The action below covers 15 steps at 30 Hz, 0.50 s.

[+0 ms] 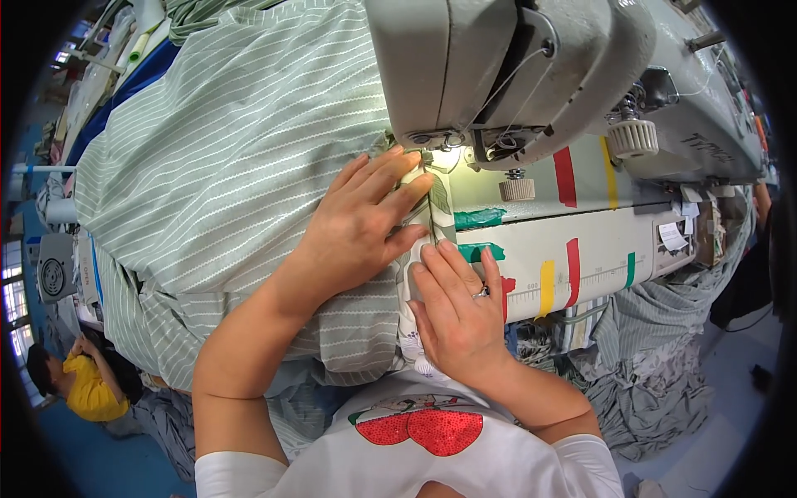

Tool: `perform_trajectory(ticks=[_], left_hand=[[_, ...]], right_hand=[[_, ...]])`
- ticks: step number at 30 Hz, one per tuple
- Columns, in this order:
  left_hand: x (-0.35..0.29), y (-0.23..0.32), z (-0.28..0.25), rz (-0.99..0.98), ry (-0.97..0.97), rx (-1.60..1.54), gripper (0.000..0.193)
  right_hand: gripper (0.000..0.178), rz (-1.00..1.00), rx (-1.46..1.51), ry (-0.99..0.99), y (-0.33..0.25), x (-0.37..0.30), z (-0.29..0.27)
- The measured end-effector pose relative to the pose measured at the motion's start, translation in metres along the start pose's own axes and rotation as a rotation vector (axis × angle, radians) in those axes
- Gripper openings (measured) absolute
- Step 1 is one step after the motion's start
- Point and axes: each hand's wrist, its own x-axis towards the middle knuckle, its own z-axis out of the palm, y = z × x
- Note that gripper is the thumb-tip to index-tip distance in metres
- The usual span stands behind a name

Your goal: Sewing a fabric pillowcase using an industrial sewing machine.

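Note:
Pale green striped fabric [232,166] with wavy white lines spreads over the left side of the sewing machine [531,50]. Along its right edge runs a strip of white fabric with a green leaf print [440,203], leading up to the lit needle area. My left hand [357,220] lies flat on the fabric, fingers apart, the fingertips just short of the presser foot. Lower down, my right hand [458,311] rests on the printed strip with its fingers stretched out and a ring on one. Both hands press from above; the layers under them are hidden.
Coloured tape marks [573,270] and a ruler scale lie on the machine bed at right. Grey striped cloth [639,332] hangs in folds below the bed. At far left sits a person in a yellow top [95,390], near a grey box with a fan [56,267].

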Motion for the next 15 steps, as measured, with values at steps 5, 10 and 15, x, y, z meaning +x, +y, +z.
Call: perform_trajectory(ticks=[5,10,15], left_hand=[[0.0016,-0.0052,-0.0003,0.024,-0.013,0.022,0.045],[0.0019,-0.0102,-0.0015,0.025,-0.026,0.037,0.044],[0.0031,-0.0108,-0.0004,0.02,-0.051,0.037,0.043]], right_hand=[[0.045,-0.001,-0.001,0.002,-0.0011,0.0011,0.002],[0.044,-0.01,0.015,0.003,-0.0024,0.0027,0.0028],[0.044,-0.005,0.026,-0.004,-0.0011,0.0035,0.0009]])
